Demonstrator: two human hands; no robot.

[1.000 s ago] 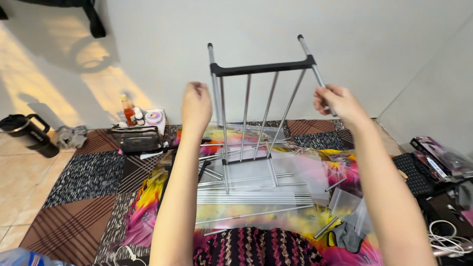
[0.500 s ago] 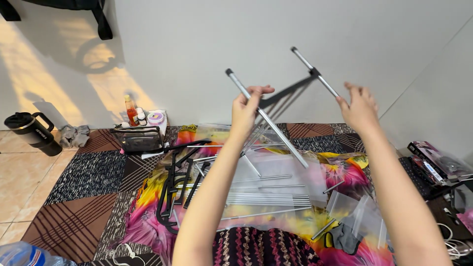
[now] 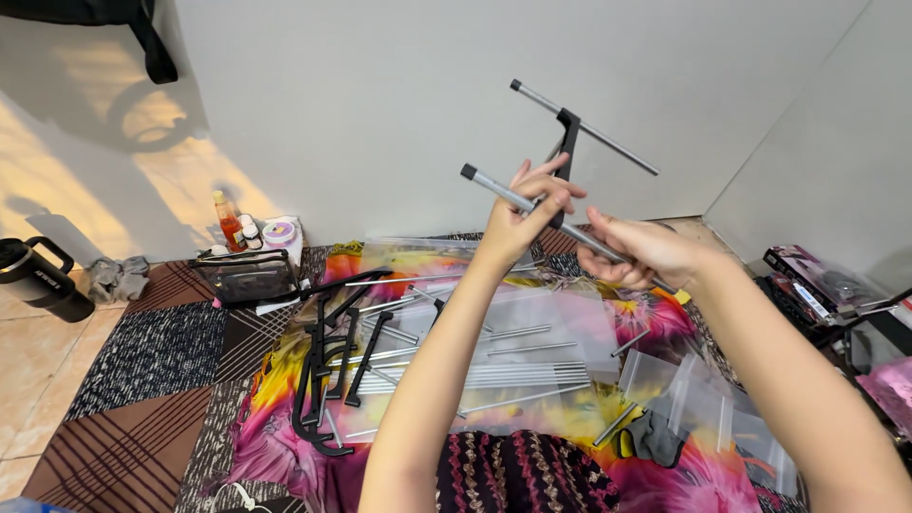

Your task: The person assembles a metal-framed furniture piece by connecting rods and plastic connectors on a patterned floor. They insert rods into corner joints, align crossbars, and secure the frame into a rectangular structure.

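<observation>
Nearest the camera: patterned dark lap fabric, both forearms rising from the bottom edge, meeting mid-frame above the floor

Right hand closed round the near rod of the rack frame, fist wrapped on the lower right stretch of it, knuckles toward the camera. Left hand just up-left on the same rod, thumb and fingers pinching it, some fingers spread loose and touching the black crossbar. Hands just beside each other, nearly touching

Key relation: rod's long axis runs diagonally, upper left to lower right, its capped end sticking out up-left past the left hand. Rest of the frame lies up and beyond the grip: crossbar stands up from the hands to a second rod, roughly parallel to the first, farther from the camera. Frame held in the air, clear of the floor. Left hand is nearer the crossbar joint, right hand nearer the low end. Both wrists raised, elbows bent, arms converging

Below the hands: bright floral cloth on a checked rug, loose silver tubes, black brackets, clear plastic bags

Farther left: black wire basket, small bottles by the wall, dark mug on the tiles. Far right: cluttered stuff, unclear
</observation>
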